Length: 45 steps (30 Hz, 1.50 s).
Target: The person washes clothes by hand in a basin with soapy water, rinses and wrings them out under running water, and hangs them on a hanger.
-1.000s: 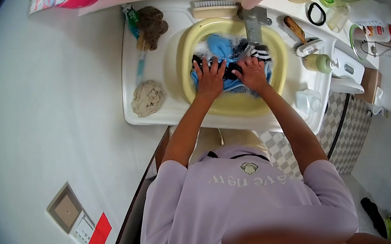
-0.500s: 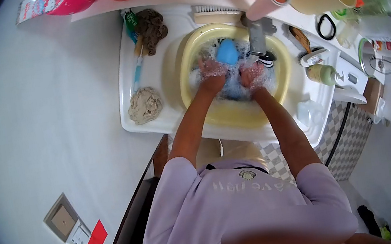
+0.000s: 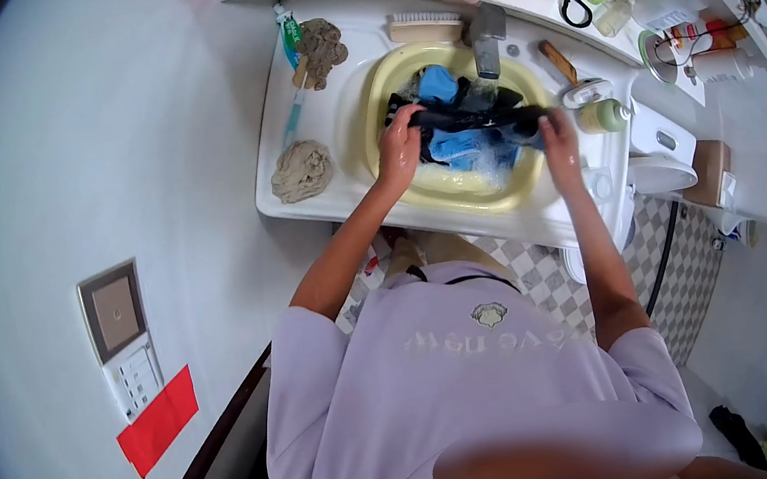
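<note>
A long, wet black cloth [image 3: 479, 117] is stretched sideways above a yellow basin [image 3: 471, 203]. My left hand [image 3: 400, 146] grips one end at the basin's left rim, and my right hand [image 3: 561, 148] grips the other end at the right rim. Whether the cloth is a sock or another garment, I cannot tell. Below it, blue cloth [image 3: 461, 147] and more dark fabric lie in soapy water. A rounded light-blue piece [image 3: 437, 84] shows at the basin's far side, under the grey faucet [image 3: 488, 37].
The basin stands in a white sink [image 3: 283, 200]. Wadded beige cloth [image 3: 302, 170] and brown cloth [image 3: 322, 53] lie on its left. Behind are a scrub brush [image 3: 425, 28] and a shelf of cups. A wooden-handled brush [image 3: 559, 62] and pump bottle [image 3: 602, 117] are at the right.
Both hands have risen out of the suds and moved apart, now holding the black cloth stretched between them. More blue and dark fabric shows in the basin. The camera view has shifted.
</note>
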Tool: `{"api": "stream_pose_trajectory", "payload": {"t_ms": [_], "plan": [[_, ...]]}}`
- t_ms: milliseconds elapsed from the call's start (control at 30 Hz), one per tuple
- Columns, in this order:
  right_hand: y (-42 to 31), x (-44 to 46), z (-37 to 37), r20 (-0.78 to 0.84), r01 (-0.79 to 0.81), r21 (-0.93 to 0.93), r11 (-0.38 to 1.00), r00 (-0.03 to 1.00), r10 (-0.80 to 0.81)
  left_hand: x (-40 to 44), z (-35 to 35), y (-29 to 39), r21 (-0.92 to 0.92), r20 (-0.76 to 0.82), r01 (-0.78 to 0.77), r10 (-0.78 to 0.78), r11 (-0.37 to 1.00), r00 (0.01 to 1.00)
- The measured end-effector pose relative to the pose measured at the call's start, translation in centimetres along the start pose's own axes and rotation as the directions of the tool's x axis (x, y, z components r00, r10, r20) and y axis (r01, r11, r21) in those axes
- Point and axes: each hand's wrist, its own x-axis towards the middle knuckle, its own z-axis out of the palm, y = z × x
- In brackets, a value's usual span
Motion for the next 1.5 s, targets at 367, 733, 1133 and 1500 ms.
{"api": "stream_pose_trajectory", "payload": {"t_ms": [367,733,1133,1500], "plan": [[-0.9,-3.2,6.2,0.314,0.073,-0.106,0.992,0.949,-0.036,-2.7,2.7,7.6,-0.196,0.148,-0.15,0.18,0.969,0.972],[-24.2,-5.1,0.0,-0.042,0.328,0.057,0.943,0.945,-0.325,-2.5,6.0,4.4,0.028,-0.028,-0.181,0.182,0.983,0.983],[-33.5,-6.6,-4.7,-0.568,0.604,0.353,0.714,0.745,-0.35,1.1,2.3,16.8,-0.038,-0.043,-0.447,0.446,0.894,0.894],[-4.9,1.7,2.8,0.233,0.41,-0.148,0.9,0.899,-0.372,0.2,2.8,0.6,0.652,0.346,0.098,-0.41,0.752,0.844]]}}
